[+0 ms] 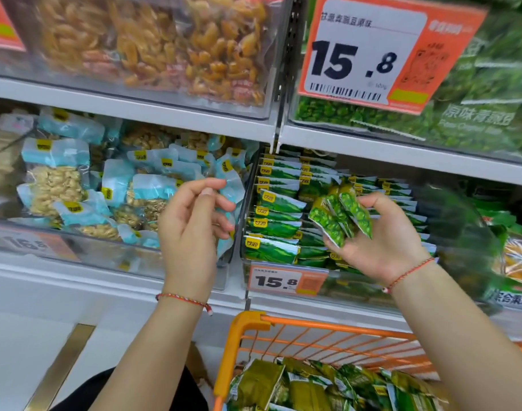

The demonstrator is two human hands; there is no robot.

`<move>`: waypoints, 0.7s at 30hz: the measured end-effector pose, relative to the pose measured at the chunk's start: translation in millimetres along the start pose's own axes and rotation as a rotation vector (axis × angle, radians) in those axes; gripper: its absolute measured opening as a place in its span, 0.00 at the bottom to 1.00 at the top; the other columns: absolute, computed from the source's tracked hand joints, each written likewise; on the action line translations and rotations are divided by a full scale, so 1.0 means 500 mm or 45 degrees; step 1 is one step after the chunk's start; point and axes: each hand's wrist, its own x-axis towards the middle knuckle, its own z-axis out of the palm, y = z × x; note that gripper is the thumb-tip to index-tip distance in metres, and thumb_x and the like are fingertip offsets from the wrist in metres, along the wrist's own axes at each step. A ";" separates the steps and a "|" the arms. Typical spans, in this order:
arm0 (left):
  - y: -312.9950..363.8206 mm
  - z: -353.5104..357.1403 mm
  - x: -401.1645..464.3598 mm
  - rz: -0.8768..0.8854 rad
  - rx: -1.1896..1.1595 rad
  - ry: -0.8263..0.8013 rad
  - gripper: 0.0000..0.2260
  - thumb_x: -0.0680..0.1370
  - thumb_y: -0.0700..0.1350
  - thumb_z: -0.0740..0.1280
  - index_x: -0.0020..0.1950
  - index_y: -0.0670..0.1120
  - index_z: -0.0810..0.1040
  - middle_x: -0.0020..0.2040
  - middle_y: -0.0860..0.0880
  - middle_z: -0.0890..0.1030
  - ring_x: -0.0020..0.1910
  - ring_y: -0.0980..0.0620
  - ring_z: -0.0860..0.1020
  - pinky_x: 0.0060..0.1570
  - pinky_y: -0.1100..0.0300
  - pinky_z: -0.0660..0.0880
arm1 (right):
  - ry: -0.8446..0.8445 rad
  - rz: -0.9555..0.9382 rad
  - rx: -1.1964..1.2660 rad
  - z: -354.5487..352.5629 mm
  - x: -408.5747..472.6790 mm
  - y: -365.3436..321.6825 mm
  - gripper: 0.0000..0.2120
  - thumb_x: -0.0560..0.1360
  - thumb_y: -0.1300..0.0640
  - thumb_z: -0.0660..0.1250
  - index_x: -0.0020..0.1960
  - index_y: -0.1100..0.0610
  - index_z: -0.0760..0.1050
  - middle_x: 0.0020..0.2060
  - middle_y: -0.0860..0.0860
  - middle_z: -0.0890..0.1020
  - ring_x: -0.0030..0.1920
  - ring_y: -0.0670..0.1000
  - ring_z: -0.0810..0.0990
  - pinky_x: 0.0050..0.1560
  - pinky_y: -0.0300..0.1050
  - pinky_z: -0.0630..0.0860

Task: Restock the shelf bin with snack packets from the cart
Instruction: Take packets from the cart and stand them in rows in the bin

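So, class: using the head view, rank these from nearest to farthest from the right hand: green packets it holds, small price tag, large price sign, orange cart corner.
1. green packets, in the right hand
2. small price tag, below-left
3. orange cart corner, lower left
4. large price sign, above

Head-worn view, facing shelf bin (286, 221) close, angled slightly down

We see small green pea-patterned foil snack packets (341, 216) at centre right, an orange wire cart (313, 336) at the bottom, pale blue nut pouches (76, 179) at left, orange-and-white price tags (372, 51) above.
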 end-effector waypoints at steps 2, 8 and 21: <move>-0.001 -0.004 -0.002 -0.013 0.004 -0.010 0.13 0.81 0.35 0.56 0.46 0.47 0.78 0.32 0.53 0.79 0.26 0.55 0.73 0.25 0.65 0.70 | 0.058 -0.138 -0.153 -0.016 0.003 -0.012 0.07 0.75 0.60 0.59 0.52 0.59 0.70 0.49 0.56 0.79 0.53 0.56 0.79 0.61 0.49 0.72; -0.003 -0.005 -0.020 -0.028 0.083 -0.072 0.13 0.82 0.36 0.56 0.46 0.48 0.78 0.31 0.54 0.78 0.25 0.56 0.72 0.26 0.66 0.70 | 0.259 -0.374 -0.778 -0.014 0.023 -0.008 0.19 0.71 0.61 0.70 0.59 0.60 0.70 0.52 0.52 0.75 0.56 0.49 0.73 0.60 0.45 0.63; -0.004 -0.013 -0.022 -0.026 0.120 -0.182 0.13 0.81 0.36 0.57 0.46 0.48 0.79 0.31 0.53 0.78 0.26 0.54 0.73 0.28 0.64 0.71 | 0.145 -0.569 -1.309 -0.031 0.050 0.019 0.39 0.70 0.55 0.75 0.74 0.59 0.60 0.72 0.54 0.67 0.72 0.54 0.65 0.72 0.55 0.62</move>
